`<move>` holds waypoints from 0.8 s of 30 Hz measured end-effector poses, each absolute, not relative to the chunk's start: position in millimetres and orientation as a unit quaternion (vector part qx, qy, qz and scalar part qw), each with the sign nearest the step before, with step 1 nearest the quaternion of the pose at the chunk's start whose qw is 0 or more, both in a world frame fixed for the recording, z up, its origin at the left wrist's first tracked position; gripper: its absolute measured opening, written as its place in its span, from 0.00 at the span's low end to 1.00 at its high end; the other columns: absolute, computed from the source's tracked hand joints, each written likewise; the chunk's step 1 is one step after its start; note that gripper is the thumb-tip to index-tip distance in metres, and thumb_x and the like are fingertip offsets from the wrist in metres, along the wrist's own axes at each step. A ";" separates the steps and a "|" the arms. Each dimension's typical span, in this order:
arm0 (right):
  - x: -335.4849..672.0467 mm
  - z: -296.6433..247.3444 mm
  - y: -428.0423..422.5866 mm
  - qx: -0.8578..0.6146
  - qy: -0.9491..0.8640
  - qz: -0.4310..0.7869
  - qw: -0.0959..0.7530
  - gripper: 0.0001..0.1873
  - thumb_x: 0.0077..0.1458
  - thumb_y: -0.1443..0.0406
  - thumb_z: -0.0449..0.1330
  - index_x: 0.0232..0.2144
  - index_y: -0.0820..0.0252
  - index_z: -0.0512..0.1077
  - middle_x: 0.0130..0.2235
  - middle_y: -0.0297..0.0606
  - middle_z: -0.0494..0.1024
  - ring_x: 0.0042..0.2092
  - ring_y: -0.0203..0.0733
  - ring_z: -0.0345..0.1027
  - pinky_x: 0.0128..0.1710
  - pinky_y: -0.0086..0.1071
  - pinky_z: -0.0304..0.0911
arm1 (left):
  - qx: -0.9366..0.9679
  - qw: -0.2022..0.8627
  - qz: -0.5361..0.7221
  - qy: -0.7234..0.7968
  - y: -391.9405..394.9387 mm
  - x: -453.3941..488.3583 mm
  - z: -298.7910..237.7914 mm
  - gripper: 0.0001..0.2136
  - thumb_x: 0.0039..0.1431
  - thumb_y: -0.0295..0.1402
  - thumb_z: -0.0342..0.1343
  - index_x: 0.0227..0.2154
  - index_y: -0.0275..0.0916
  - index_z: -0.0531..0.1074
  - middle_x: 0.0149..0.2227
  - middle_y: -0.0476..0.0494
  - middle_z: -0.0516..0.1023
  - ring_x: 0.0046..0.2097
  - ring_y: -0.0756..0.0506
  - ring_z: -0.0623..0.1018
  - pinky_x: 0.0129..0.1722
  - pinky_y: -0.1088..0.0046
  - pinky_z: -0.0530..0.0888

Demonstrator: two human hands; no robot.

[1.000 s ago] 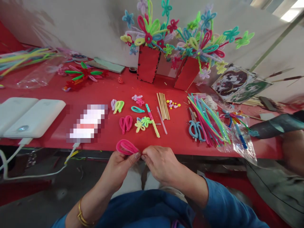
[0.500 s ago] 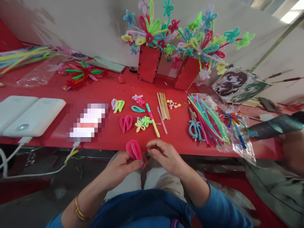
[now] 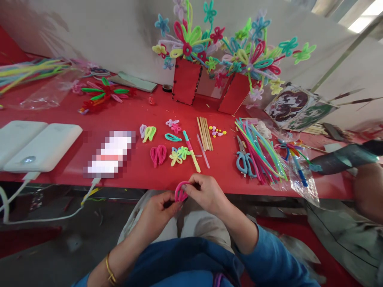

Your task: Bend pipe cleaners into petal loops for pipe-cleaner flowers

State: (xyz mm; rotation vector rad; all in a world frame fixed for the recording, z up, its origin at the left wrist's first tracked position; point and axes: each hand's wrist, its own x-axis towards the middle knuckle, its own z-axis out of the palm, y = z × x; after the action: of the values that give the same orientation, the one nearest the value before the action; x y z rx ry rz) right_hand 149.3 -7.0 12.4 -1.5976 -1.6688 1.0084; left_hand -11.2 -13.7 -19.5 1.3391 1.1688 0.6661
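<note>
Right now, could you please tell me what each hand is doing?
Left hand: closed, pinching the pink pipe-cleaner loop from below.
Right hand: closed on the same loop from the right.

I have one view only, from the camera on the person's head. It looks forward and down, close over the left hand and right hand, across the red table to the white wall behind.
</note>
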 end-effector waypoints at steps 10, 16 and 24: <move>142.6 -13.6 -5.2 -0.552 -0.548 0.501 0.380 0.10 0.50 0.61 0.54 0.23 0.62 0.65 0.22 0.30 0.64 0.25 0.31 0.57 0.24 0.24 0.54 | 0.560 0.580 0.298 0.511 -12.8 -9.3 -28.6 0.09 0.46 0.36 0.57 0.16 0.40 0.70 0.18 0.52 0.69 0.23 0.49 0.66 0.25 0.75 0.63; 151.1 -10.7 -2.1 -0.504 -0.541 0.557 0.378 0.16 0.54 0.55 0.52 0.25 0.62 0.65 0.22 0.30 0.64 0.24 0.30 0.58 0.25 0.25 0.55 | 0.489 0.660 0.300 0.486 -12.7 -12.6 -21.6 0.12 0.46 0.40 0.58 0.15 0.39 0.69 0.18 0.53 0.69 0.24 0.50 0.67 0.26 0.76 0.65; 146.4 -9.1 -1.7 -0.486 -0.499 0.588 0.412 0.18 0.51 0.52 0.54 0.23 0.62 0.64 0.21 0.30 0.64 0.24 0.30 0.58 0.25 0.25 0.56 | 0.445 0.694 0.301 0.479 -12.0 -10.0 -16.2 0.11 0.42 0.40 0.62 0.15 0.38 0.71 0.17 0.52 0.70 0.25 0.51 0.67 0.27 0.76 0.65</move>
State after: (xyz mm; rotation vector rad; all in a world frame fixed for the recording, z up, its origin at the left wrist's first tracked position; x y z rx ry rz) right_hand 146.4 -1.7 -9.1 -1.2216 -1.2546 1.4791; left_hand -10.0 -12.0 -16.2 0.9946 1.0704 0.6718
